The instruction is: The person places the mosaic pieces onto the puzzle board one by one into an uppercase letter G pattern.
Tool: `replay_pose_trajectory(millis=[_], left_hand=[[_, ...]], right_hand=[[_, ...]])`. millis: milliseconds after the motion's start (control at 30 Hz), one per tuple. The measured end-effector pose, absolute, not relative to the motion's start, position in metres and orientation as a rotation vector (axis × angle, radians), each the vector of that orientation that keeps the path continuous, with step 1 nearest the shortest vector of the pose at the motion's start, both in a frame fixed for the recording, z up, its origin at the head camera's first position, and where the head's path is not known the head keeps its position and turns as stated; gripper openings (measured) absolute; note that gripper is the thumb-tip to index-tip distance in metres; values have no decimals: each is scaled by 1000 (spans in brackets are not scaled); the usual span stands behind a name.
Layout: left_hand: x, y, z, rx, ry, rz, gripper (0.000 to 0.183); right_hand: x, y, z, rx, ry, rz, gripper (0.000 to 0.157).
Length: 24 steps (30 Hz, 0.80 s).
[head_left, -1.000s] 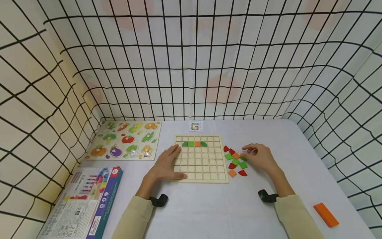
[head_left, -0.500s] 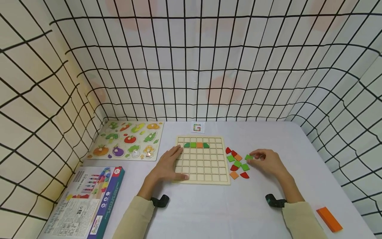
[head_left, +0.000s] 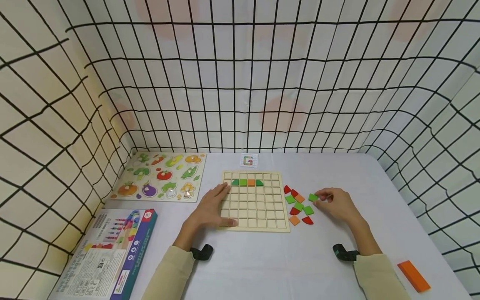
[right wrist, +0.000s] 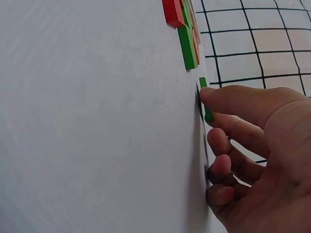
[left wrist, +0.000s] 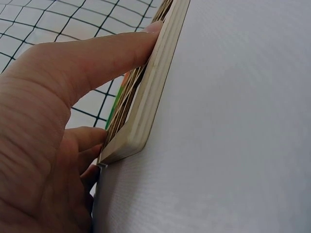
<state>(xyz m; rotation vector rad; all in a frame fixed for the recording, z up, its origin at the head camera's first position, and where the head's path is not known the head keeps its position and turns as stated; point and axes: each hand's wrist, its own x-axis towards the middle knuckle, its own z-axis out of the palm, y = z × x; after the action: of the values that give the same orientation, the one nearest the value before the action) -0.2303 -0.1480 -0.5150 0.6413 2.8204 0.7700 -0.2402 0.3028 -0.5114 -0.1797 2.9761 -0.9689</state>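
A pale wooden grid board (head_left: 256, 207) lies mid-table, its upper row holding a green quarter-round tile (head_left: 235, 182), a green square, an orange square (head_left: 251, 182) and another green quarter-round. My left hand (head_left: 209, 207) rests at the board's left edge with fingers spread and thumb (left wrist: 112, 53) laid over the near edge. Right of the board, my right hand (head_left: 335, 203) pinches a green tile (head_left: 313, 197) between thumb and index finger, its other fingers loosely curled. The right wrist view shows this green tile (right wrist: 202, 81) edge-on, close over the cloth.
Several loose red, green and orange tiles (head_left: 298, 206) lie between board and right hand. A small pattern card (head_left: 249, 160) sits behind the board. To the left are a vegetable puzzle (head_left: 159, 177) and a printed box (head_left: 108, 252); an orange block (head_left: 413, 276) lies front right. Black netting (head_left: 240, 87) surrounds the table.
My right hand has drawn a green tile off the heap, slightly to the right, and it now shows apart from the others. My left hand stays on the board; the head view has shifted slightly.
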Motion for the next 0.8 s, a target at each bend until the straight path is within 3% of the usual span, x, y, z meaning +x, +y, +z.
replay_pose_trajectory(millis=[800], left_hand=[[-231,-149,-517,623,2801,791,120]], right_hand=[[-253,225,-486,-275,2918,-1112,30]])
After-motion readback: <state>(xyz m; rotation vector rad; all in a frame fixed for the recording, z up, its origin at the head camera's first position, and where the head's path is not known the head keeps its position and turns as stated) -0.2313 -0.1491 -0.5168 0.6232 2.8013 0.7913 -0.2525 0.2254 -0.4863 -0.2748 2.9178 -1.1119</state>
